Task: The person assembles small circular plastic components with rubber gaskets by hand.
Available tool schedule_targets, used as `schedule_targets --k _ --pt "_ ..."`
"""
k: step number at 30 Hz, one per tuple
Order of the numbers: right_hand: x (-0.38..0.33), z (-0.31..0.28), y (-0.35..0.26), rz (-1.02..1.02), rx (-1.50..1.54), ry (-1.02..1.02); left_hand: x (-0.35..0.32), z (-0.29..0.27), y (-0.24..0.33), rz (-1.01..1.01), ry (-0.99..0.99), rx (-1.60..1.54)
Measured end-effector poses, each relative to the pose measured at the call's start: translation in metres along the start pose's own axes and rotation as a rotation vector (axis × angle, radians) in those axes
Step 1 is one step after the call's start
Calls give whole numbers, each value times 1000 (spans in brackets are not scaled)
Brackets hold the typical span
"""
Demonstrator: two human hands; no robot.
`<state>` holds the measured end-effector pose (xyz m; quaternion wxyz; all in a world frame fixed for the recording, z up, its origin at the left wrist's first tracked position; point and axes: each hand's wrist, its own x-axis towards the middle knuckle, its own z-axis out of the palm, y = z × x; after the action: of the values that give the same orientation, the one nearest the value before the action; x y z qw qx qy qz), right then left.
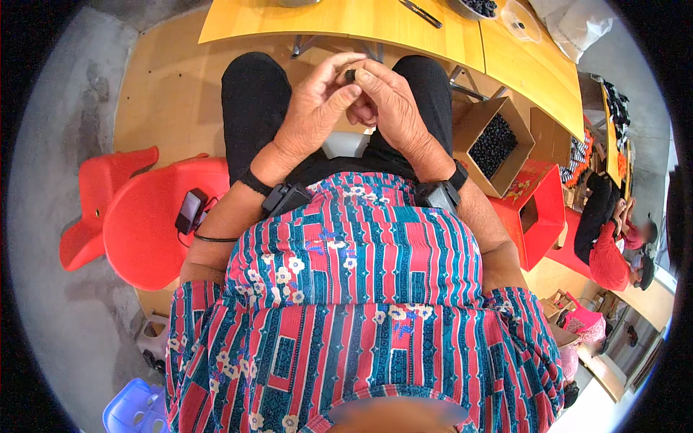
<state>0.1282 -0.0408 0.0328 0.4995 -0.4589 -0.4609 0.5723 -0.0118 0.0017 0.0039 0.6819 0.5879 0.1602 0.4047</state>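
My left hand (pixel 315 103) and my right hand (pixel 390 99) meet above my lap, between my knees. A small black piece (pixel 350 75) shows between them, next to my right thumb tip. Its kind is too small to make out. My left fingers curl round it from the far side, and the left thumb lies just below. The right fingers are bent in and partly hidden behind the thumb. Both hands are closed about the piece.
Ahead is a yellow table (pixel 346 22) bearing a bowl of black pieces (pixel 476 7), a clear plastic lid (pixel 520 23) and a dark slim tool (pixel 420 13). A cardboard box (pixel 469 148) of black pieces stands right. Red chairs (pixel 162 216) are left; people (pixel 613 245) sit far right.
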Motion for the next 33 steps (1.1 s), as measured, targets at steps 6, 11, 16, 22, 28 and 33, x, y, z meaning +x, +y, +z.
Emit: schedule_targets --k 6,11,16,22,28,33 --pt "5 -6 12 40 114 21 6 -2 -1 -6 165 -26" --pt "12 -1 5 -39 61 329 18 -4 -8 -140 376 -41" --pt "7 -9 -9 -18 -124 174 20 -10 -7 -259 208 -85" --pt "11 7 -7 -29 54 138 12 -23 16 -440 92 -414" --pt "2 -26 -14 53 305 396 3 -21 -2 -521 27 -361" --pt "47 -109 -59 -194 36 752 -8 -47 -20 -647 -37 -345"
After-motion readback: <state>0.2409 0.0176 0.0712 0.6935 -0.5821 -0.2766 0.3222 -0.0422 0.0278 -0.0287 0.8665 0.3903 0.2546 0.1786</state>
